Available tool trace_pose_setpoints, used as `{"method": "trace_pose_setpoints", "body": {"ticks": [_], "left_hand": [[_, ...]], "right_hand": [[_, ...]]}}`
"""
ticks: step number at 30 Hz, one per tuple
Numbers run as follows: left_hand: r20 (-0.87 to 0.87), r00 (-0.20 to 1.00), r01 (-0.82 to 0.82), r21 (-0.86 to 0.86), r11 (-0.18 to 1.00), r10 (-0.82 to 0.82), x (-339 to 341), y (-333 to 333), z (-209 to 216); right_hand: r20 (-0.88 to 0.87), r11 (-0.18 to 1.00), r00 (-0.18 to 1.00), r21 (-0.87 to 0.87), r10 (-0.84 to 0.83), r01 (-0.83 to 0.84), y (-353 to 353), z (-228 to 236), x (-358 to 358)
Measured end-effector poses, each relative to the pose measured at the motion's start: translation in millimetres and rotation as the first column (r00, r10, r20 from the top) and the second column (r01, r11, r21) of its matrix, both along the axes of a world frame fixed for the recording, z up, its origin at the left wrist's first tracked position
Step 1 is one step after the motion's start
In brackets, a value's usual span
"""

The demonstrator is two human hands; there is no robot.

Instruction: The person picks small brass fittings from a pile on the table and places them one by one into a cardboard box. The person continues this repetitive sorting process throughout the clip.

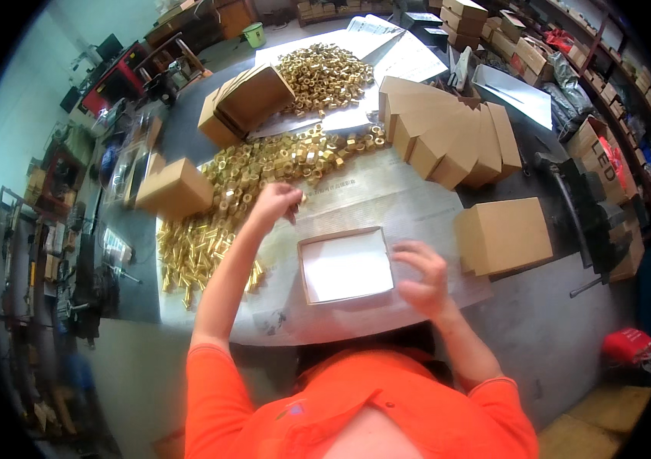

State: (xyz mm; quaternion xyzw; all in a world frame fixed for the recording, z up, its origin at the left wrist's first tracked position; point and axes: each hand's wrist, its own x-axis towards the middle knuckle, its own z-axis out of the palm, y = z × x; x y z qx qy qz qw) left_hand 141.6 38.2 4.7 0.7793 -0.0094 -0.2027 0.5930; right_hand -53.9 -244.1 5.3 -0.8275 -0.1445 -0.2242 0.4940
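My left hand (276,203) is closed in a pinch above the paper, beside the near edge of the pile of brass nuts (253,164). A small brass piece (303,198) shows at its fingertips, too small to tell its kind. Below and to the right lies a shallow open cardboard box (346,268) with a white inside and nothing in it. My right hand (423,277) is at the box's right side, fingers apart and slightly bent, holding nothing. Slim brass fittings (195,260) lie heaped to the left of my left forearm.
Paper sheets (410,203) cover the table. A larger heap of nuts (324,76) is at the back, beside tilted cartons (245,103). Fanned brown boxes (452,141) and a single box (505,236) stand right. Another brown box (176,189) sits left. Loaded shelves line both sides.
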Motion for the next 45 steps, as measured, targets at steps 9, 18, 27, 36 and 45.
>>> {"method": "trace_pose_setpoints", "body": {"ticks": [9, 18, 27, 36, 45], "left_hand": [[0.556, 0.806, -0.252, 0.633, 0.732, -0.202, -1, 10, -51], [0.577, 0.703, -0.227, 0.735, 0.639, -0.415, -41, -2, -27], [0.544, 0.724, -0.186, 0.747, 0.639, -0.425, -29, 3, -23], [0.505, 0.661, 0.141, 0.643, 0.753, -0.555, -107, -81, 23], [0.588, 0.619, 0.025, 0.648, 0.761, -0.521, -109, -112, -5]], "right_hand": [[-0.087, 0.983, 0.979, -0.012, -0.183, 0.182, -15, -51, 26], [-0.109, 0.983, 0.977, 0.008, -0.182, 0.184, -16, -58, 24], [-0.110, 0.983, 0.978, 0.017, -0.179, 0.182, -15, -54, 25], [-0.116, 0.981, 0.977, 0.053, -0.177, 0.184, -17, -58, 25], [-0.163, 0.983, 0.975, 0.071, -0.153, 0.167, -16, -48, 23]]}}
